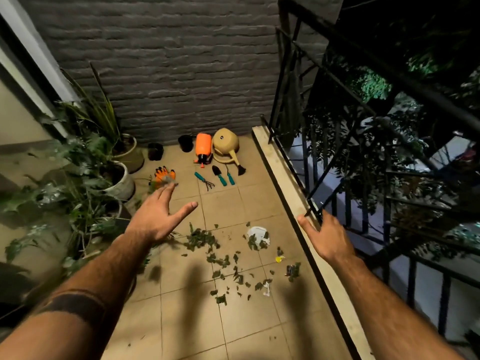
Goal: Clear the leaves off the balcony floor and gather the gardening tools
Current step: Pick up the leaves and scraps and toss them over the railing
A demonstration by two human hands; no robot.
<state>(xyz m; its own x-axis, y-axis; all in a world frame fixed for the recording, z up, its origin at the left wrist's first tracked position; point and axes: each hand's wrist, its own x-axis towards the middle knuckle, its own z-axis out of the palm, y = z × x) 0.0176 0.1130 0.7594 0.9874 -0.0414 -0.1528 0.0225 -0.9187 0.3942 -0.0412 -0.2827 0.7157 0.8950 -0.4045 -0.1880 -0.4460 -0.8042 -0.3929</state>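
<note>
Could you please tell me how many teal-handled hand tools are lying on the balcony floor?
3: the hand rake on the left, the trowel in the middle, a third tool on the right, below the watering can.

Bare tiles (pixel 181 294) open ahead, potted plants (pixel 85 178) crowding left, railing (pixel 337 157) right

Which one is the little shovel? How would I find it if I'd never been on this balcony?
Look at the foot of the grey brick wall, where the tan watering can lies tipped over. On the tiles just in front of it lie three teal-handled tools in a row. The shovel is the middle one, the only one with a broad black scoop blade instead of prongs.
</note>
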